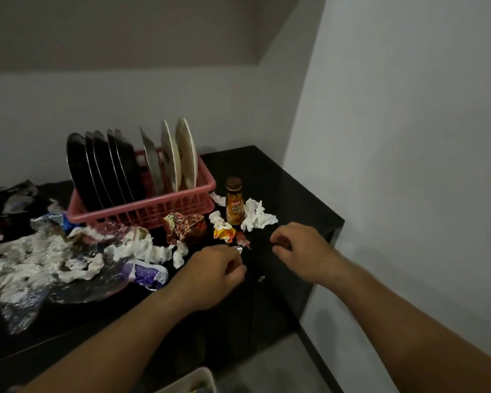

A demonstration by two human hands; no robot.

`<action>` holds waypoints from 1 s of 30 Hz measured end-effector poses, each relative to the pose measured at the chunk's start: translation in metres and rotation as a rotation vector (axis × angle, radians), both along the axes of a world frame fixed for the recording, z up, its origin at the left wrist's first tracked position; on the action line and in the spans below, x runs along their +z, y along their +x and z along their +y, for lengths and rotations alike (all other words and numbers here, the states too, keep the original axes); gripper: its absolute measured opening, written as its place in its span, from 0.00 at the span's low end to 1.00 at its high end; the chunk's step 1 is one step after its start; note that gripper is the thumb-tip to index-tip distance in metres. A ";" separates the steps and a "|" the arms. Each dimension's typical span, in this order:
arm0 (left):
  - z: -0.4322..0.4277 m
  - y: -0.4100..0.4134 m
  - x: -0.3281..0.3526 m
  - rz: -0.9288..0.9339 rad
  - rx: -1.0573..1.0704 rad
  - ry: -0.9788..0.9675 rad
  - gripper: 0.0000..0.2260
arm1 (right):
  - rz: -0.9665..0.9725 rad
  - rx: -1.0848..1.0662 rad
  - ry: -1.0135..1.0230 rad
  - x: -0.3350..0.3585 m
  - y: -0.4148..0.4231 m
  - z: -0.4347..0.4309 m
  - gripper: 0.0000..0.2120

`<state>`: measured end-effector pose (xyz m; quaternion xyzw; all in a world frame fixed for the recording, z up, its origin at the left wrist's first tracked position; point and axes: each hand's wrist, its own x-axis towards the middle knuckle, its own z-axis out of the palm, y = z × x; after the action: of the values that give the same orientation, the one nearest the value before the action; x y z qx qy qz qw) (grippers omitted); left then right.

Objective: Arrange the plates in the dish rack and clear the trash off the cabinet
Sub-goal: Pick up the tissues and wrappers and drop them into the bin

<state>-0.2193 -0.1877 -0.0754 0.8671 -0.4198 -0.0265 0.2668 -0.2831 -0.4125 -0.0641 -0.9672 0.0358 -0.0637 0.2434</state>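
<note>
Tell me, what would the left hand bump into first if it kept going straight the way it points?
Probably the small crumpled brown-and-silver foil wrapper lying on the black cabinet top, just ahead of the knuckles of the left hand. Depth is unclear, so it might pass above it.

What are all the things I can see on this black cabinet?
Dish rack: one, pink, at the cabinet's back.
Dark plates: about five, black, upright in the rack's left part.
Light plates: three, one grey and two cream, upright in the rack's right part.
Bottle: one, brown with orange label, right of the rack.
Tissues: many, white, crumpled, in front of the rack.
Wrappers: several, red, yellow, purple, among the tissues.
Plastic bag: one, clear, front left.
Cabinet: one, black.
Left hand, right hand: fingers curled, by the front edge.
</note>
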 end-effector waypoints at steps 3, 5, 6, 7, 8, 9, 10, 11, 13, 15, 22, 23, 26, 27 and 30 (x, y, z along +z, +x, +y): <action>-0.008 0.022 0.009 -0.032 0.001 0.006 0.05 | 0.063 -0.006 -0.065 -0.002 0.012 -0.006 0.11; -0.016 0.040 0.019 -0.058 0.001 -0.009 0.04 | 0.075 -0.029 -0.100 0.001 0.023 -0.015 0.11; -0.020 0.050 0.024 -0.069 -0.003 -0.019 0.04 | 0.078 -0.047 -0.112 0.004 0.029 -0.020 0.11; -0.024 0.060 0.028 -0.079 -0.010 -0.028 0.04 | 0.076 -0.063 -0.125 0.006 0.034 -0.025 0.11; -0.028 0.069 0.031 -0.083 -0.018 -0.034 0.03 | 0.071 -0.076 -0.138 0.008 0.041 -0.029 0.11; -0.033 0.076 0.033 -0.080 -0.025 -0.040 0.03 | 0.061 -0.090 -0.146 0.008 0.047 -0.034 0.12; -0.036 0.083 0.034 -0.073 -0.027 -0.043 0.03 | 0.051 -0.104 -0.146 0.008 0.053 -0.037 0.11; -0.040 0.089 0.036 -0.065 -0.026 -0.044 0.03 | 0.045 -0.114 -0.141 0.008 0.060 -0.040 0.11; -0.046 0.099 0.037 -0.068 -0.030 -0.032 0.06 | 0.056 -0.121 -0.126 0.003 0.072 -0.045 0.11; -0.051 0.109 0.039 -0.085 -0.037 -0.021 0.07 | 0.086 -0.113 -0.119 -0.003 0.086 -0.049 0.11; -0.067 0.129 0.041 -0.100 0.041 -0.019 0.07 | 0.256 0.035 -0.205 -0.037 0.140 -0.065 0.22; -0.069 0.130 0.040 -0.103 0.049 -0.009 0.07 | 0.283 0.059 -0.232 -0.044 0.146 -0.067 0.24; -0.078 0.135 0.034 -0.118 0.071 0.013 0.07 | 0.351 0.099 -0.283 -0.064 0.160 -0.073 0.27; -0.082 0.136 0.032 -0.117 0.083 0.016 0.07 | 0.359 0.106 -0.278 -0.070 0.162 -0.077 0.25; -0.096 0.139 0.022 -0.084 0.103 0.040 0.08 | 0.318 0.100 -0.210 -0.082 0.162 -0.091 0.16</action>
<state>-0.0806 -0.2833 -0.0531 0.8930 -0.3850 0.0151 0.2325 -0.1206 -0.5032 -0.1463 -0.9857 0.0191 0.0987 0.1353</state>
